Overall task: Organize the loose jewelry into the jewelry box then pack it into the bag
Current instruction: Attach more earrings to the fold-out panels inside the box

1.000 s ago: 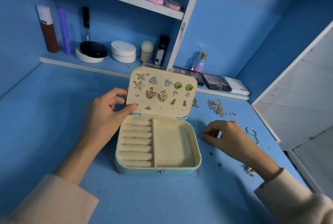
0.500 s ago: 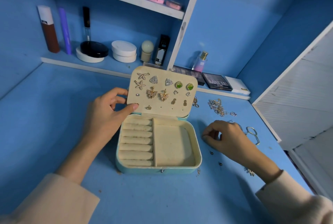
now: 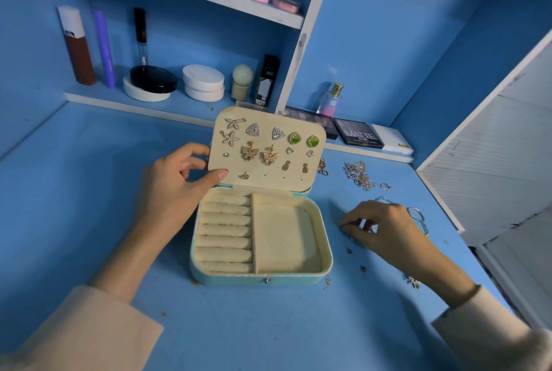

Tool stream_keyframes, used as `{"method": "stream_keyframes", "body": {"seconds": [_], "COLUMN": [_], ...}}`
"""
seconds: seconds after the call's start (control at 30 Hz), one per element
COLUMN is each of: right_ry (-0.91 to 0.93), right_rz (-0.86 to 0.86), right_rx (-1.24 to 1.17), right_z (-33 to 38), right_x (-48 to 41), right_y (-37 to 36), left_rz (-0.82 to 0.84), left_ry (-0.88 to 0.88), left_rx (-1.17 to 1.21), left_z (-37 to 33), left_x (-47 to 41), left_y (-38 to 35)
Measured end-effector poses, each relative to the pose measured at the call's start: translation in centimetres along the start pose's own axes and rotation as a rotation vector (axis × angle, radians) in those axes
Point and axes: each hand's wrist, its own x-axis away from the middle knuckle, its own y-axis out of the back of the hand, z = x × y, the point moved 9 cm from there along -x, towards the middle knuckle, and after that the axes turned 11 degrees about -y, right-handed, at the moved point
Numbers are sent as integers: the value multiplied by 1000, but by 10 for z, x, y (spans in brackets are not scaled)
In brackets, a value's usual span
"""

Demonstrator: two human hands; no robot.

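The jewelry box (image 3: 260,277) sits open at the centre of the frame on the blue table (image 3: 268,329), its lid (image 3: 268,181) standing upright behind the tray. The left hand (image 3: 170,188), at centre left, holds the lid by its left edge: the thumb (image 3: 215,176) presses on the cream inner face at the lower left corner, beside a small stud, and the fingers curl round the edge behind it. Pairs of earrings (image 3: 249,152) are pinned in rows across the lid. Below it, the ring rolls (image 3: 225,230) fill the left half of the tray, and the plain compartment (image 3: 283,239) takes up the right half. The right hand (image 3: 388,230) is just right of the box, apart from it, palm down with its fingers bent and their tips at the table surface; whether they pinch anything cannot be told. Two tiny loose studs (image 3: 349,250) lie on the table just below those fingertips. A tangle of chains (image 3: 360,175) lies above the hand, to the right of the lid, and silver rings (image 3: 418,218) show at the hand's right side.
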Motion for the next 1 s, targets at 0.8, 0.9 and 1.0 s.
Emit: {"method": "stream_keyframes", "body": {"seconds": [0.8,0.9,1.0], "right_ry": [-61,-86,-73], "right_rz": [-6,-1,4], "right_rx": [-38,-39,-17], "right_z": [-6,-8,-7], "right_x": [-4,-5,-5], "right_y": [-2,-2,-3], "left_rz": [8,8,14], "left_ry": [7,8,8], "left_rx": [-1,0,-2], "left_z": [4,4,2], "left_x": [0,0,0], "left_y": [-1,-1,-1]}}
